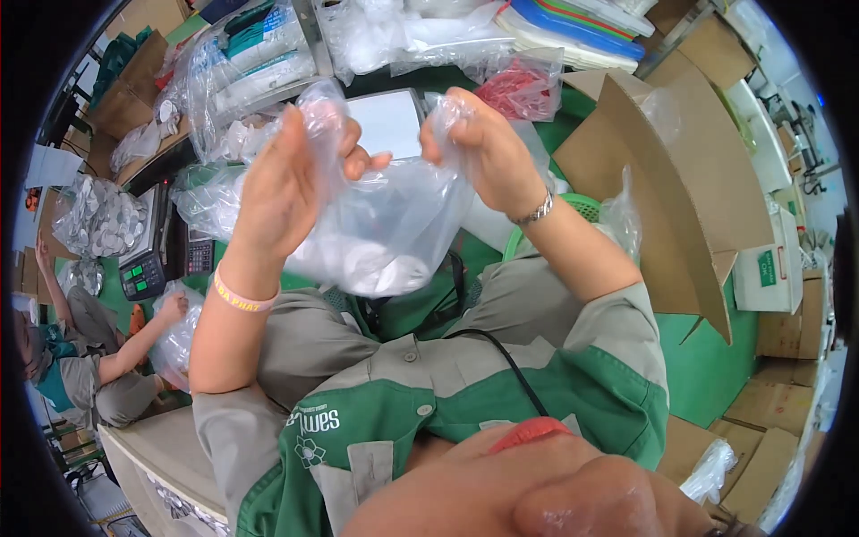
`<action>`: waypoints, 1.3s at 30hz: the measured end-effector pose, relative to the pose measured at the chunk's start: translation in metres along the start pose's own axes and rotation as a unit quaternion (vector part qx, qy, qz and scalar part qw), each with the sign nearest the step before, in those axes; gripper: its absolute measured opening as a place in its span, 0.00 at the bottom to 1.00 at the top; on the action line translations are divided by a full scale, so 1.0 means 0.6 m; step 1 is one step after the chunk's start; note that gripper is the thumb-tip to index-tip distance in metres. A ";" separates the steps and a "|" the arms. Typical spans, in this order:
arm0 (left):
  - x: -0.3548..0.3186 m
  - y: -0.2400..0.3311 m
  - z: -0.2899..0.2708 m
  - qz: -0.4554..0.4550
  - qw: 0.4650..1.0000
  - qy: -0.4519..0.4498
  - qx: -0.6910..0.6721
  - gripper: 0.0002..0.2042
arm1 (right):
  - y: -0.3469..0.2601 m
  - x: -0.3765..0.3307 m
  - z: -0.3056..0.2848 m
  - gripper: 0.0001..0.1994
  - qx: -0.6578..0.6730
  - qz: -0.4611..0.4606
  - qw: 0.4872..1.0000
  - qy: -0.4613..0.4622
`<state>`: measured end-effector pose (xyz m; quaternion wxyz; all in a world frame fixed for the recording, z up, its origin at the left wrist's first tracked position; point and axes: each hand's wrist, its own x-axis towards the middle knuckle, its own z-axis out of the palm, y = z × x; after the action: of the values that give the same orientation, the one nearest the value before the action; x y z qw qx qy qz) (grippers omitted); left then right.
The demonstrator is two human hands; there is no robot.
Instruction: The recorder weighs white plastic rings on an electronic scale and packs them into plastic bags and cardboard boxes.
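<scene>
A clear plastic bag [394, 210] hangs between my two raised hands, above my lap. White rounded pieces [385, 268] lie gathered at its bottom; their exact kind is blurred by the plastic. My left hand [291, 174] is closed on the bag's upper left corner, and a bunch of film stands up past the fingers. On the other side, my right hand [488, 152] pinches the upper right corner between thumb and fingers. The bag's top edge is stretched between the two grips. Behind it sits a flat whitish plate [385, 123], partly covered by the bag.
An open cardboard box [662, 179] stands at right, beside a green basket [582, 208]. Bagged red pieces [519, 89] lie at the back. At left are a digital scale [143, 268], a calculator [199, 257] and bagged silvery discs [98, 215]. A co-worker [80, 358] sits at far left, holding a bag.
</scene>
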<state>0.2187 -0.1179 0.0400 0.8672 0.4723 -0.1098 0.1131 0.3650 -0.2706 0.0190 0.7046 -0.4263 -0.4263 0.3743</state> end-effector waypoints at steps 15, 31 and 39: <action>-0.022 -0.036 0.037 -0.131 0.893 0.065 0.426 0.14 | 0.007 -0.004 0.022 0.16 -0.313 0.047 0.940 -0.126; -0.010 -0.010 0.001 -0.179 0.945 0.059 0.268 0.06 | -0.002 -0.034 0.061 0.05 -0.511 -0.183 0.832 -0.119; -0.027 -0.018 0.043 -0.005 0.818 -0.014 0.575 0.11 | 0.029 -0.018 0.034 0.17 -0.469 -0.097 0.864 -0.156</action>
<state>0.2046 -0.1467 0.0404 0.4366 0.8873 -0.0347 0.1443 0.3394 -0.2684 0.0054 0.3785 -0.5990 -0.6952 0.1212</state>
